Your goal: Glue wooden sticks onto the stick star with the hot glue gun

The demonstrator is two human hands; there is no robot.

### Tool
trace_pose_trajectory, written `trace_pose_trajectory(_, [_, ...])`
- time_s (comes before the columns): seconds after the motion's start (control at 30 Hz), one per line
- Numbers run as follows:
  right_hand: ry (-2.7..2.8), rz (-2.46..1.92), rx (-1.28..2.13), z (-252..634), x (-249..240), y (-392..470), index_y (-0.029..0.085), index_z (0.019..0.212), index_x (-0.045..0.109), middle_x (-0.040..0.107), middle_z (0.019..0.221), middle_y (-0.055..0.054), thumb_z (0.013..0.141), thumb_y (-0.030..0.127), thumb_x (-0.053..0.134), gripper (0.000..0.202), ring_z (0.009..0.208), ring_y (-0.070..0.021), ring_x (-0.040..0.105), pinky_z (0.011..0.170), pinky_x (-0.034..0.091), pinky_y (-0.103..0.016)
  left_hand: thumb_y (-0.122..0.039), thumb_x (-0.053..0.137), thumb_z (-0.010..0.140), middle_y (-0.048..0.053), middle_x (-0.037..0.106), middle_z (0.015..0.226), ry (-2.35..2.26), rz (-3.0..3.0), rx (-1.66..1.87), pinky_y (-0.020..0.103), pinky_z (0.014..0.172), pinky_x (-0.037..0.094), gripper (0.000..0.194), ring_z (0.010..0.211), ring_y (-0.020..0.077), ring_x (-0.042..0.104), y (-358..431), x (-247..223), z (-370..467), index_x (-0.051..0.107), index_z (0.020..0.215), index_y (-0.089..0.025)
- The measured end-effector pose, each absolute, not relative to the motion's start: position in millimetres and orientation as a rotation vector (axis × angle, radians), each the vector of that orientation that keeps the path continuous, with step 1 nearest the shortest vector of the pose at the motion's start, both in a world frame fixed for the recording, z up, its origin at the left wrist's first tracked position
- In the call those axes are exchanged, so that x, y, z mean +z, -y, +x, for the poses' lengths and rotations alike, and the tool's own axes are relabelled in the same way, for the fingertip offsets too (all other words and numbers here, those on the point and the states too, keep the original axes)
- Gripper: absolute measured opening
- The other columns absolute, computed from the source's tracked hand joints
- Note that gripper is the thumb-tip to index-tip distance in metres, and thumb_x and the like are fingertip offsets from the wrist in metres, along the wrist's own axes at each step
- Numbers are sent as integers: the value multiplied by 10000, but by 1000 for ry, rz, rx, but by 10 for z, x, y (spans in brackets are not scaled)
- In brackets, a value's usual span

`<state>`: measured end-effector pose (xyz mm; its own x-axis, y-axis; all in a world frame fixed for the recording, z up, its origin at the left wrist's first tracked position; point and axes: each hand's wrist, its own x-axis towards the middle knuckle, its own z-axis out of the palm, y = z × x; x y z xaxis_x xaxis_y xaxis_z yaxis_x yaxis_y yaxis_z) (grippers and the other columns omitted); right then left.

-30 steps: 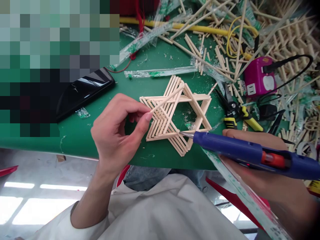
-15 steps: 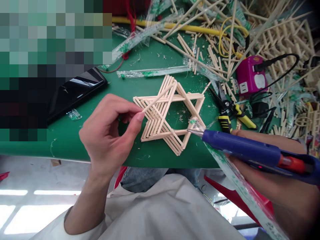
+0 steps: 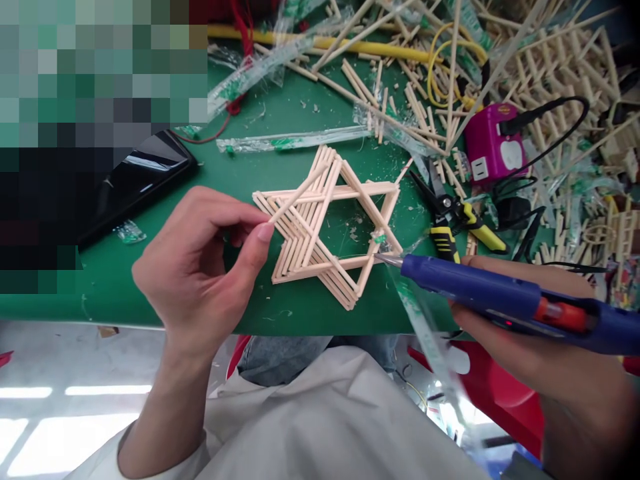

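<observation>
My left hand pinches the near end of a thin wooden stick between thumb and index finger. That stick slants over the left part of a star-shaped frame built from layered wooden sticks, flat on the table. My right hand is wrapped around a blue hot glue gun, partly hidden behind it. The gun's metal tip is at the frame's lower right joint, where a fine strand of glue seems to run leftward. A bit of clear and green plastic lies by that joint.
Yellow-handled pliers lie right of the star, near a purple power adapter with a black cord. Cut sticks and plastic wrappers litter the back of the green table. A black phone lies at left.
The view has shifted slightly, moving most things left. The glue gun's tip stays by the lower right joint, and the plastic strip hanging below the gun has swung. My left hand keeps its pinch.
</observation>
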<state>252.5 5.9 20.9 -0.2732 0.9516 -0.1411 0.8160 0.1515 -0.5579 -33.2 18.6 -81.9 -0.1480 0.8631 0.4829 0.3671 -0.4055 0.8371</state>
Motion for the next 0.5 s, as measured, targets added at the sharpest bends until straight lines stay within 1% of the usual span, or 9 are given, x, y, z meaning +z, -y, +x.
trace_pose_trajectory(0.1, [2174, -1719, 801, 2545, 189, -44, 259, 620, 354, 393, 477, 71, 721, 102, 655, 354, 412, -150, 460, 383, 342, -268, -51, 691, 849, 45, 666, 774, -1395, 1713, 1568, 407, 502, 434, 258, 689, 185, 561, -186, -819, -329, 765, 978, -262])
trace_pose_trajectory(0.23, [2177, -1714, 791, 2539, 191, -55, 251, 615, 344, 381, 468, 72, 723, 107, 647, 353, 402, -138, 444, 379, 332, -257, -42, 695, 839, 41, 670, 776, -1396, 1723, 1571, 395, 504, 441, 259, 690, 179, 563, -191, -825, -331, 762, 975, -252])
trace_pose_trajectory(0.37, [2179, -1711, 804, 2533, 205, -67, 251, 610, 345, 385, 465, 74, 721, 126, 637, 336, 389, -134, 423, 372, 338, -258, -22, 730, 789, 18, 670, 756, -1372, 1712, 1613, 351, 500, 433, 257, 673, 152, 564, -210, -845, -329, 767, 940, -225])
trace_pose_trajectory(0.43, [2171, -1733, 806, 2536, 208, -61, 253, 603, 345, 392, 460, 71, 724, 139, 640, 338, 397, -142, 446, 372, 340, -262, -10, 736, 772, 13, 666, 742, -1363, 1707, 1639, 340, 492, 422, 256, 661, 146, 557, -212, -847, -328, 766, 921, -216])
trace_pose_trajectory(0.5, [2156, -1766, 804, 2538, 205, -51, 252, 591, 345, 423, 463, 63, 725, 153, 646, 344, 416, -152, 488, 373, 344, -265, -12, 718, 796, 25, 665, 757, -1376, 1709, 1607, 353, 512, 428, 268, 678, 155, 555, -204, -840, -328, 767, 949, -226])
